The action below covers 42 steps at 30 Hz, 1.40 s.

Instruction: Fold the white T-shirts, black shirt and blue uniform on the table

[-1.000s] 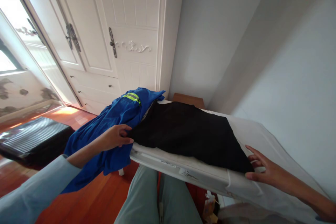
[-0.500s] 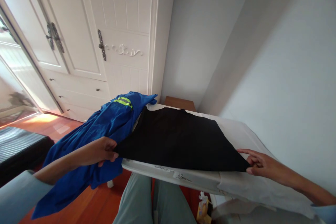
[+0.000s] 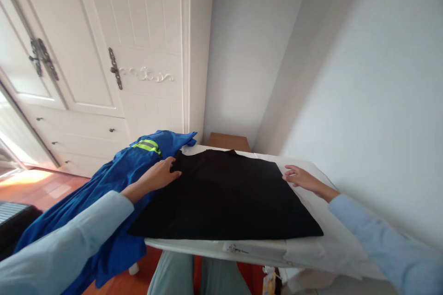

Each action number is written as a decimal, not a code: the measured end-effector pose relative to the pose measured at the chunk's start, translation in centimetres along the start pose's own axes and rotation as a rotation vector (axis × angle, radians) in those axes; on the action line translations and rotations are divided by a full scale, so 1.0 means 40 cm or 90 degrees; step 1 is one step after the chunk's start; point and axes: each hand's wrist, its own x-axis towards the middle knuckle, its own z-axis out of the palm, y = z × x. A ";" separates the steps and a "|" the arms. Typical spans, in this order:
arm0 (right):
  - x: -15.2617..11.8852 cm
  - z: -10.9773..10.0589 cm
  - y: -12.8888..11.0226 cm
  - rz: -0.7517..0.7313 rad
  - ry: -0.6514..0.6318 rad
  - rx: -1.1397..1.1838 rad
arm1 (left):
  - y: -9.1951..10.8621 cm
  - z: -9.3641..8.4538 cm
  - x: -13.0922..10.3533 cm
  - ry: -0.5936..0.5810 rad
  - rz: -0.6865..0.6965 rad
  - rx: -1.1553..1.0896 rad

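A black cloth [image 3: 228, 198] lies spread flat over the white-covered table [image 3: 308, 168], its near edge along the table's front. Over its upper left edge is my left hand [image 3: 161, 174], fingers apart and holding nothing. My right hand [image 3: 299, 179] is beside the cloth's upper right edge, its fingers loosely bent and apart, with nothing in them. A blue garment [image 3: 117, 170] with a yellow-green reflective band hangs over the table's left end, partly under my left forearm.
Behind the table stand a white wardrobe [image 3: 148, 18] and a brown box [image 3: 228, 141]. A grey wall [image 3: 374, 83] runs along the right. A dark ridged case [image 3: 17, 221] is on the floor at the left. Below the table is a yellow packet [image 3: 269, 282].
Both hands have let go of the cloth's near corners and moved up towards its far side. The cloth's near edge now lies lower and flatter. The view has shifted slightly right.
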 end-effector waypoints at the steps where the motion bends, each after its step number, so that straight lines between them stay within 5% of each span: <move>1: 0.030 0.013 -0.009 0.005 0.015 0.003 | 0.005 0.009 0.019 0.010 -0.012 0.013; 8: 0.194 0.075 -0.029 -0.007 0.086 0.040 | 0.031 0.029 0.111 0.036 -0.087 0.126; 12: 0.228 0.045 -0.012 -0.077 0.091 0.090 | 0.035 -0.014 0.127 0.074 -0.075 0.086; 16: 0.254 0.004 0.019 -0.254 0.144 0.165 | 0.048 -0.069 0.107 0.187 -0.153 0.083; 18: 0.271 0.002 0.038 -0.257 0.173 0.117 | 0.055 -0.074 0.096 0.180 -0.184 0.116; 22: 0.301 0.032 0.071 -0.181 0.183 0.013 | 0.074 -0.032 0.085 0.110 -0.143 0.218; 27: 0.305 0.079 0.061 -0.194 0.218 -0.063 | 0.134 0.016 0.074 0.161 0.023 0.330; 34: 0.278 0.211 -0.109 -0.418 0.120 -0.192 | 0.188 0.096 0.101 0.045 0.260 0.251; 38: 0.295 0.304 -0.198 -0.455 0.035 -0.281 | 0.171 0.169 0.127 -0.051 0.222 0.206; 42: 0.340 0.355 -0.217 -0.392 0.020 -0.285 | 0.142 0.210 0.132 -0.090 0.170 0.147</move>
